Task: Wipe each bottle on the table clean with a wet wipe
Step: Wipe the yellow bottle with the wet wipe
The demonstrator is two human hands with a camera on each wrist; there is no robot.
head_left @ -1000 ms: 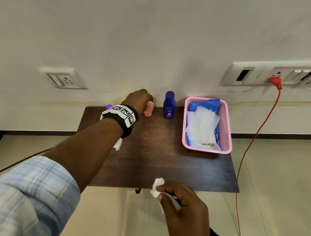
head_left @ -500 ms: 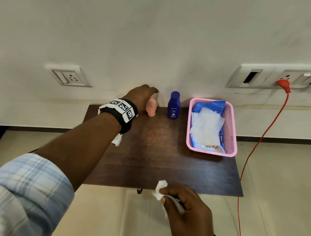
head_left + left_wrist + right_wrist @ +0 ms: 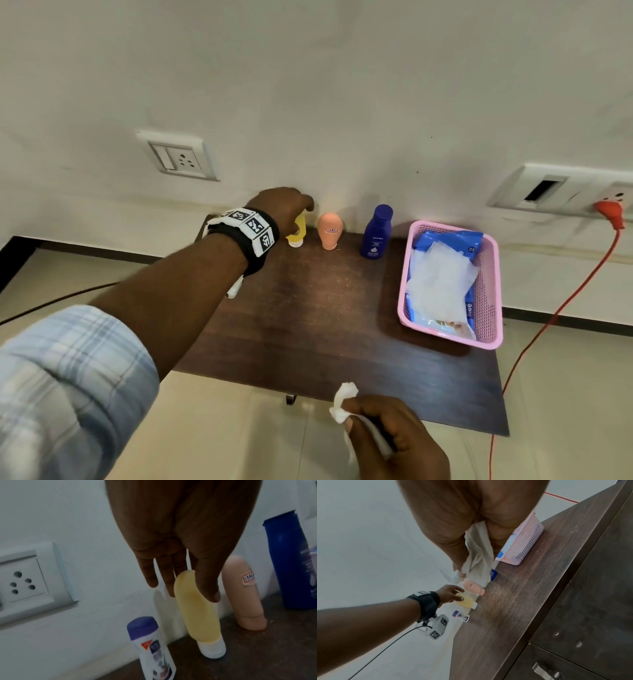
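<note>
Left to right along the wall edge of the surface (image 3: 308, 325):

- White bottle with purple cap (image 3: 150, 646): upright, just left of and below your left hand, untouched.
- Yellow bottle (image 3: 197, 609): stands cap-down, long axis near vertical, directly under your left hand (image 3: 284, 209). Fingers (image 3: 207, 585) hang straight over its top, thumb side against it. Looks like contact only, no closed grip yet. Your left hand is far nearer than the right, so the pick should be a curl straight down around the body.
- Peach bottle (image 3: 329, 231): just right of that hand, apart from it, also cap-down.
- Blue bottle (image 3: 376, 231): further right, upright.
- Pink basket (image 3: 493, 291) with the wipe pack: far right.

Your right hand (image 3: 394, 435) sits off the near edge, well apart from all the bottles, clenched round the wet wipe (image 3: 342, 401). My guess is the yellow bottle has to come back to it.
</note>
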